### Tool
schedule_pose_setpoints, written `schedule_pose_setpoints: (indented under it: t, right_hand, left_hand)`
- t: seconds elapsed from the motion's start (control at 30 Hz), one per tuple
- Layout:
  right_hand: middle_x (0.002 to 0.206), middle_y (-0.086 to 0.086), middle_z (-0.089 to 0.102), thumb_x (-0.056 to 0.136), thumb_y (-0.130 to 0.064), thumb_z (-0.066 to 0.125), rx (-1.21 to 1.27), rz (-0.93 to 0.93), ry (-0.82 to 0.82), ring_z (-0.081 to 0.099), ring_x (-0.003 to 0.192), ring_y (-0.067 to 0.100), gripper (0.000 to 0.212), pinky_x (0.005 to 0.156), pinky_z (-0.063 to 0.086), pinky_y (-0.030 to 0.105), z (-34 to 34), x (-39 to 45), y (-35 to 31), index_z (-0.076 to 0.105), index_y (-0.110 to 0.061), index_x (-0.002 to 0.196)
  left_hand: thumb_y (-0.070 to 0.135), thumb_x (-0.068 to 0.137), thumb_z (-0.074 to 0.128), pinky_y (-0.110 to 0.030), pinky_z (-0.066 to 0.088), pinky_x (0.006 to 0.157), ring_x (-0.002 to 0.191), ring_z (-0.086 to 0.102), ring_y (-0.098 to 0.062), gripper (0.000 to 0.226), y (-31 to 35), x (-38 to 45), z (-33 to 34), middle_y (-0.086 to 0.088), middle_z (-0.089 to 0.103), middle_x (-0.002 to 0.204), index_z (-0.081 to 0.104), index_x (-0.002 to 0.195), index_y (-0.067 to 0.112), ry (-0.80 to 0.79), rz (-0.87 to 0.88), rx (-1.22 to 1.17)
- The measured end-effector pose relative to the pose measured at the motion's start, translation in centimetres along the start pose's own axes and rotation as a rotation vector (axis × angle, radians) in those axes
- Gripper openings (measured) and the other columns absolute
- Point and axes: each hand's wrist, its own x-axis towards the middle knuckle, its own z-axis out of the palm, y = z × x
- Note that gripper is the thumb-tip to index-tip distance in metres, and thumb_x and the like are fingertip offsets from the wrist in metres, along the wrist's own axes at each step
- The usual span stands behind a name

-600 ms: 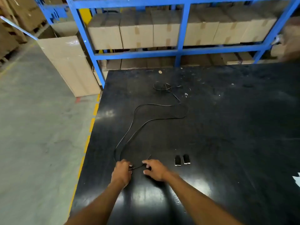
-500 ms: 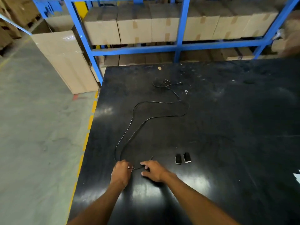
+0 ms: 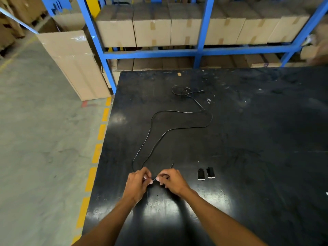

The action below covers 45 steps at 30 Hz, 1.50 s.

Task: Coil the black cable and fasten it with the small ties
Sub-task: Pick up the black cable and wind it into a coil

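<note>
A thin black cable (image 3: 179, 128) snakes over the black table (image 3: 248, 139), from a small tangle at the far middle down to my hands near the front. My left hand (image 3: 137, 181) and my right hand (image 3: 171, 180) sit close together, and each pinches the near stretch of the cable between fingertips. A short free end of the cable sticks up just above my right hand. Two small black ties (image 3: 205, 174) with white edges lie side by side on the table, a little to the right of my right hand.
The table's left edge drops to a grey concrete floor with a dashed yellow line (image 3: 96, 153). Behind the table stands a blue rack (image 3: 200, 50) stacked with cardboard boxes. A tall cardboard box (image 3: 74, 64) leans at the rack's left end.
Both hands have lifted slightly off the table and come closer together, with the cable's near part pinched between them. The rest of the cable lies as before.
</note>
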Motion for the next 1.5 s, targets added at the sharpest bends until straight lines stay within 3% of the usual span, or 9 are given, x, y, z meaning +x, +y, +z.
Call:
schedule_pose_setpoints:
  t: [0.17,0.37,0.5,0.67,0.9,1.07,1.23,1.4,1.5]
  right_hand:
    - [0.066,-0.003,0.071,0.087,-0.028,0.067,0.016,-0.017,0.065,0.071,0.069,0.024,0.005,0.07,0.059,0.041,-0.5,-0.2,-1.0,0.069,-0.024,0.09]
    - [0.061,-0.009,0.07,0.087,-0.03,0.06,-0.051,-0.05,0.074,0.059,0.05,0.006,0.012,0.067,0.056,0.032,-1.7,-0.7,-3.2,0.068,-0.027,0.077]
    - [0.06,-0.003,0.068,0.091,-0.017,0.061,0.12,-0.075,0.177,0.055,0.048,0.012,0.016,0.06,0.05,0.029,-2.0,-1.6,-5.4,0.068,-0.021,0.077]
    - [0.058,0.001,0.065,0.094,-0.008,0.06,0.315,-0.106,0.246,0.05,0.043,0.006,0.012,0.052,0.046,0.022,-1.4,-3.4,-7.8,0.07,-0.008,0.087]
    - [0.073,0.01,0.068,0.095,-0.009,0.061,0.242,-0.231,0.1,0.059,0.06,0.011,0.012,0.058,0.049,0.023,-1.2,-7.1,-9.0,0.07,-0.002,0.094]
    - [0.093,0.012,0.067,0.096,-0.018,0.06,0.195,-0.278,0.166,0.059,0.064,0.005,0.019,0.061,0.054,0.02,-3.9,-7.2,-11.2,0.054,-0.022,0.114]
    - [0.095,0.002,0.065,0.094,-0.032,0.06,0.038,-0.436,0.182,0.059,0.067,0.008,0.055,0.071,0.053,0.023,-6.9,-5.5,-15.2,0.035,-0.044,0.142]
    - [0.084,-0.014,0.059,0.1,-0.025,0.051,-0.066,-0.54,0.273,0.055,0.069,-0.003,0.019,0.071,0.048,0.032,-8.1,-4.1,-19.4,0.064,-0.024,0.114]
    - [0.093,0.0,0.061,0.101,-0.022,0.048,-0.132,-0.519,0.253,0.061,0.089,0.018,0.023,0.08,0.045,0.033,-8.4,-3.8,-20.8,0.069,-0.015,0.099]
  left_hand:
    - [0.007,0.087,0.066,-0.038,0.055,0.064,0.067,0.067,-0.007,0.036,0.4,-0.2,-0.8,0.005,0.067,0.071,0.042,0.079,0.032,0.02,0.105,-0.133]
    - [0.021,0.085,0.071,-0.032,0.051,0.062,0.069,0.062,-0.009,0.025,0.7,-0.7,-2.0,0.008,0.065,0.076,0.048,0.08,0.03,0.097,0.115,-0.041]
    - [0.038,0.087,0.067,-0.035,0.05,0.067,0.073,0.063,-0.019,0.025,1.8,-1.6,-3.0,0.002,0.065,0.072,0.059,0.069,0.023,0.27,-0.133,-0.108]
    - [0.045,0.099,0.044,-0.028,0.048,0.062,0.071,0.062,-0.02,0.049,3.8,-1.6,-4.6,-0.007,0.073,0.08,0.073,0.086,0.007,0.039,-0.583,-0.735]
    - [0.014,0.1,0.041,-0.031,0.051,0.06,0.056,0.057,-0.015,0.022,8.4,-0.4,-10.6,-0.002,0.059,0.063,0.06,0.089,0.011,0.158,-0.337,-1.138]
    - [0.02,0.099,0.049,-0.018,0.026,0.038,0.039,0.033,-0.004,0.026,11.8,-2.1,-15.8,0.012,0.042,0.048,0.069,0.083,0.014,0.242,-0.07,-0.645]
    - [0.021,0.096,0.057,-0.011,0.039,0.055,0.058,0.052,0.0,0.024,14.6,-4.6,-19.7,0.016,0.065,0.062,0.077,0.086,0.014,0.191,0.1,-0.369]
    - [0.032,0.098,0.053,-0.017,0.025,0.042,0.043,0.03,-0.004,0.026,16.0,-6.5,-22.8,0.014,0.034,0.049,0.077,0.092,0.021,0.077,0.175,-0.47]
    - [0.033,0.099,0.049,-0.016,0.023,0.041,0.046,0.022,-0.005,0.029,16.2,-7.4,-24.2,0.012,0.028,0.055,0.072,0.108,0.018,0.085,0.229,-0.682]
